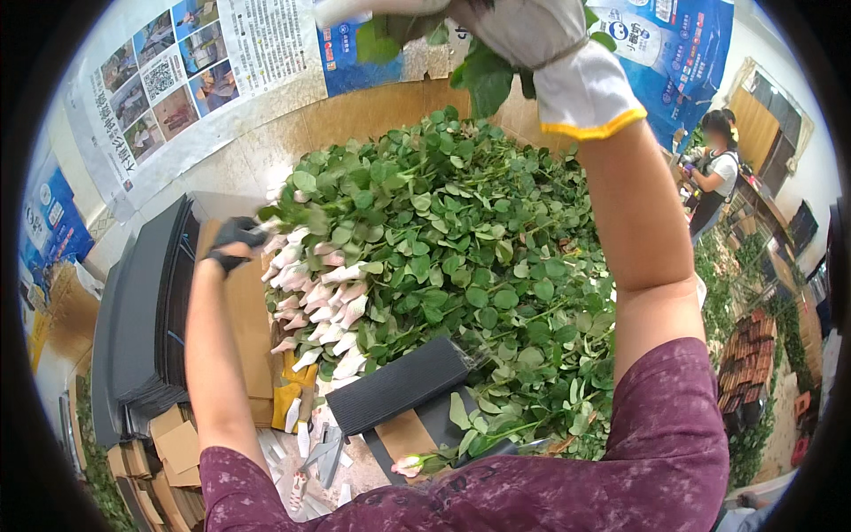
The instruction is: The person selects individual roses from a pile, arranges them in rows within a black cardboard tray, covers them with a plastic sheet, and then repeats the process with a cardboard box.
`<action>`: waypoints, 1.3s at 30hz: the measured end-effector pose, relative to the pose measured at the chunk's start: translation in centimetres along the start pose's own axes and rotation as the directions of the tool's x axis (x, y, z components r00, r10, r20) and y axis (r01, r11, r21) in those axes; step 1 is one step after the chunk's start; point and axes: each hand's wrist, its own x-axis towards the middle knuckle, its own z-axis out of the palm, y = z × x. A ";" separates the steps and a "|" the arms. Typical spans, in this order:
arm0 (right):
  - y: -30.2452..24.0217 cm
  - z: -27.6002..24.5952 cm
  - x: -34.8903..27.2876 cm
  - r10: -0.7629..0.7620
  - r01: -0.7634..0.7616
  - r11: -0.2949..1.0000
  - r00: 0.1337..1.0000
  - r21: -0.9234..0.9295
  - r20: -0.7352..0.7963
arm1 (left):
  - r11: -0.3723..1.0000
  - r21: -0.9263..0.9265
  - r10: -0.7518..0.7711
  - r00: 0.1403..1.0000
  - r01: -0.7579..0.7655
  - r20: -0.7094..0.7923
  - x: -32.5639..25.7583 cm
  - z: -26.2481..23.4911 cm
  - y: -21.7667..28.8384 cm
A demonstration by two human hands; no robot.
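Roses (434,239) lie crosswise, wrapped heads (352,312) leftward; left hand (238,239) beside them, right hand (519,31) amid leaves (487,84); cannot tell either grip.

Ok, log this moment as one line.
left hand: dark-gloved, near white-wrapped flower heads | right hand: white-gloved, raised, holding greenery | black corrugated board: at edge of leafy pile

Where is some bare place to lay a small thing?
The brown cardboard strip looks bare, between the left forearm and the white-sleeved flower heads. Leafy stems crowd the middle; a grey tool and white scraps crowd the near left.
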 end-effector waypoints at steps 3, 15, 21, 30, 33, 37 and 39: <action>-0.4 0.9 0.5 0.103 -0.129 0.863 0.991 0.489 0.080 | 0.550 -0.748 -0.429 0.894 0.372 0.130 -7.8 -12.0 -12.2; -4.1 5.4 -1.3 -0.376 0.464 0.666 0.885 -0.584 0.273 | 0.526 -0.823 -0.258 0.962 0.212 0.082 -21.4 0.4 -9.0; -4.5 7.8 -1.6 -0.312 0.495 0.428 0.866 -0.756 0.390 | 0.939 -0.271 -0.295 0.903 0.213 -0.311 -25.8 3.1 -10.5; 5.3 15.8 -5.6 -0.046 0.615 0.444 0.742 -0.651 0.669 | 0.764 -0.461 0.126 0.805 -0.452 -0.580 -23.5 2.8 8.4; 11.5 18.9 -8.9 -0.123 0.441 0.722 0.840 -0.534 0.528 | 0.668 -0.476 0.215 0.761 -0.572 -0.612 -23.8 2.7 13.6; 11.0 16.6 -8.7 0.031 0.351 0.719 0.846 -0.600 0.532 | 0.484 -0.702 0.266 0.852 -0.523 -0.451 -21.8 5.2 9.3; 10.3 15.1 -6.9 0.078 -0.086 0.996 0.959 0.019 0.271 | 0.949 -0.186 0.142 0.873 -0.254 -0.467 -19.2 9.2 2.3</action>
